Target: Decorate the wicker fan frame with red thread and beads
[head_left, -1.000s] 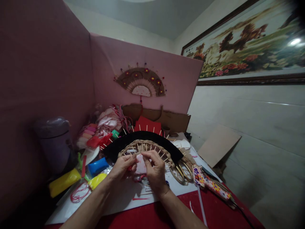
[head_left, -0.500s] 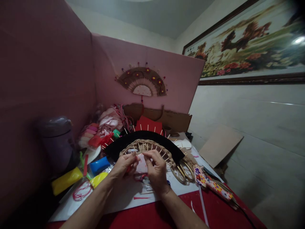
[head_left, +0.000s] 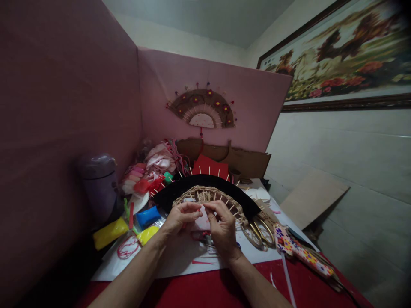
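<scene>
My left hand [head_left: 182, 219] is closed, with thumb and forefinger pinched together. A bit of red shows at its fingers, too small to name. Fingertip to fingertip with it, my right hand [head_left: 221, 224] is pinched as well; what it grips is hidden. Both are over the lower middle of a handmade fan, by its pale pink spotted piece [head_left: 203, 221]. The fan has a black curved band [head_left: 205, 182], thin wooden sticks poking out past its edge, and a braided straw-coloured trim [head_left: 180, 197]. Gold-handled scissors [head_left: 265, 233] lie to the right.
At the right lies a flower-patterned glue gun [head_left: 302, 252]. Yellow [head_left: 111, 233] and blue packets [head_left: 147, 217], red thread [head_left: 127, 247] and a purple bottle [head_left: 100, 184] are on the left. A finished fan [head_left: 202, 109] hangs on the pink panel behind.
The whole view has shifted, so the scene sits further right. My left fingers have straightened somewhat, and both hands' fingertips have come closer together.
</scene>
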Action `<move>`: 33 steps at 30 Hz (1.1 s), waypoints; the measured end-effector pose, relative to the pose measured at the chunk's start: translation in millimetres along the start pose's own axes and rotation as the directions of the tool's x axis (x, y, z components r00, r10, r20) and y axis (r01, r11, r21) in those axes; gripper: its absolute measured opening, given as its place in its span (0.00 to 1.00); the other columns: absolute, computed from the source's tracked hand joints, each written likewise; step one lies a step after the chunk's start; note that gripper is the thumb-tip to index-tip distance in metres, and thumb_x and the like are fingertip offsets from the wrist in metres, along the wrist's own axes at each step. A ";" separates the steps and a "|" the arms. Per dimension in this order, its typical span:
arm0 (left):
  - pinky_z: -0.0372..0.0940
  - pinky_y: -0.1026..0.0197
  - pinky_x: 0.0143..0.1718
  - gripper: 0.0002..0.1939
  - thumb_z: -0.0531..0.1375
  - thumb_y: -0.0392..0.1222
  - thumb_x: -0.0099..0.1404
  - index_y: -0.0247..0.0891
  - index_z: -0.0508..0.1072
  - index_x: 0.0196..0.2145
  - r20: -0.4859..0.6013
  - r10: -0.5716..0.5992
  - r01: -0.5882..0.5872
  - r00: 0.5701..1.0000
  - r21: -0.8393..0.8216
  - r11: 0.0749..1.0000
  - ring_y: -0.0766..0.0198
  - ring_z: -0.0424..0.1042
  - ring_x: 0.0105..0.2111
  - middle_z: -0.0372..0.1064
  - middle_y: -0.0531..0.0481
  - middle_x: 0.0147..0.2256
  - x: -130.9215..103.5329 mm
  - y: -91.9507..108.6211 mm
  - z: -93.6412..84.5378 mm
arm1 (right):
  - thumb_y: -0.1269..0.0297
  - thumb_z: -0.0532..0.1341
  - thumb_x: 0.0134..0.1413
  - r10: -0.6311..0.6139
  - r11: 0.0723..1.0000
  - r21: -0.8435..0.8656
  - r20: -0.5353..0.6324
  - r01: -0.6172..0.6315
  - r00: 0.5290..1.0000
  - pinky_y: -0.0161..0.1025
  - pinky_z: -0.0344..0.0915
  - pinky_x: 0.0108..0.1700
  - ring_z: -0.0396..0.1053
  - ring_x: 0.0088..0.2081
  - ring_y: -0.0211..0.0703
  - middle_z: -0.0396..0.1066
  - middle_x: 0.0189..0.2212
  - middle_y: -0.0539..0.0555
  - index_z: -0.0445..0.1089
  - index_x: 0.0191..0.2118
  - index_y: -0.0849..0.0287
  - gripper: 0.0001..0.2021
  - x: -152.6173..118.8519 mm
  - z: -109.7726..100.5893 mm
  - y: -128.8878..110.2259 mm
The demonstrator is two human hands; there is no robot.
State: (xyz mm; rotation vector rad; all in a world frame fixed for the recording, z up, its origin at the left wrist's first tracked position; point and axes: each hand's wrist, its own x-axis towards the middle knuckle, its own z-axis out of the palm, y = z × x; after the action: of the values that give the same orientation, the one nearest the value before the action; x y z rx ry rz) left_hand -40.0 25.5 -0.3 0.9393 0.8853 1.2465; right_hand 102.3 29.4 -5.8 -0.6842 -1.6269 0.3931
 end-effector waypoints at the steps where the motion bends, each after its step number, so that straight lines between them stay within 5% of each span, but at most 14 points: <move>1: 0.39 0.70 0.10 0.19 0.71 0.45 0.42 0.33 0.72 0.28 0.023 0.000 0.000 1.000 0.012 1.000 0.78 0.49 0.09 0.66 0.57 0.17 -0.2 0.1 0.2 | 0.71 0.57 0.57 0.004 1.000 0.003 0.000 -0.004 1.000 0.39 0.65 0.37 0.68 0.35 0.42 0.70 0.31 0.53 0.74 0.35 0.57 0.08 -0.2 0.0 0.2; 5: 0.36 0.70 0.10 0.20 0.65 0.55 0.52 0.33 0.70 0.23 0.072 0.004 -0.008 0.997 0.057 0.998 0.78 0.44 0.09 0.52 0.61 0.10 -3.1 0.8 1.9 | 0.71 0.56 0.58 0.009 1.000 0.011 0.013 -0.010 1.000 0.39 0.65 0.37 0.68 0.35 0.42 0.70 0.32 0.53 0.73 0.37 0.56 0.08 -0.9 0.2 1.4; 11: 0.39 0.70 0.10 0.16 0.69 0.44 0.47 0.33 0.73 0.32 0.047 0.044 -0.043 0.998 -0.029 0.999 0.80 0.49 0.10 0.72 0.53 0.27 -6.6 4.6 4.9 | 0.72 0.56 0.59 -0.010 1.000 0.010 0.020 0.009 1.000 0.40 0.65 0.39 0.68 0.36 0.42 0.70 0.31 0.53 0.73 0.37 0.57 0.08 -1.0 0.0 0.0; 15: 0.39 0.70 0.12 0.16 0.70 0.43 0.45 0.33 0.72 0.30 0.029 0.039 -0.039 0.999 -0.007 0.999 0.79 0.47 0.10 0.62 0.59 0.15 -6.2 3.7 4.0 | 0.72 0.56 0.59 -0.012 1.000 0.008 0.029 0.012 1.000 0.40 0.65 0.38 0.68 0.36 0.42 0.70 0.32 0.53 0.73 0.36 0.57 0.09 -0.8 0.2 -1.8; 19: 0.34 0.69 0.12 0.18 0.65 0.54 0.52 0.35 0.70 0.25 0.076 0.028 -0.032 0.997 0.052 0.998 0.77 0.42 0.09 0.49 0.62 0.08 -3.7 -0.8 0.1 | 0.71 0.56 0.59 -0.013 1.000 -0.001 0.027 0.013 1.000 0.40 0.65 0.39 0.68 0.36 0.43 0.70 0.32 0.53 0.73 0.37 0.57 0.08 -0.4 0.6 -2.5; 33: 0.34 0.69 0.11 0.25 0.60 0.63 0.53 0.35 0.67 0.22 0.058 0.001 -0.006 0.998 0.086 0.996 0.77 0.42 0.09 0.50 0.61 0.10 -1.2 -1.5 -1.0 | 0.69 0.57 0.58 0.023 0.999 -0.043 0.034 -0.022 0.999 0.36 0.61 0.32 0.66 0.32 0.41 0.68 0.29 0.52 0.68 0.31 0.58 0.06 -1.4 0.7 -4.4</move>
State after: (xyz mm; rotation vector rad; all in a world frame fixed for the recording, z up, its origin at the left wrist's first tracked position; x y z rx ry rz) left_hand -40.6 24.3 -2.1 1.0405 0.8981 1.1858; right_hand 100.8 25.2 -4.3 -0.7320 -1.6657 0.3895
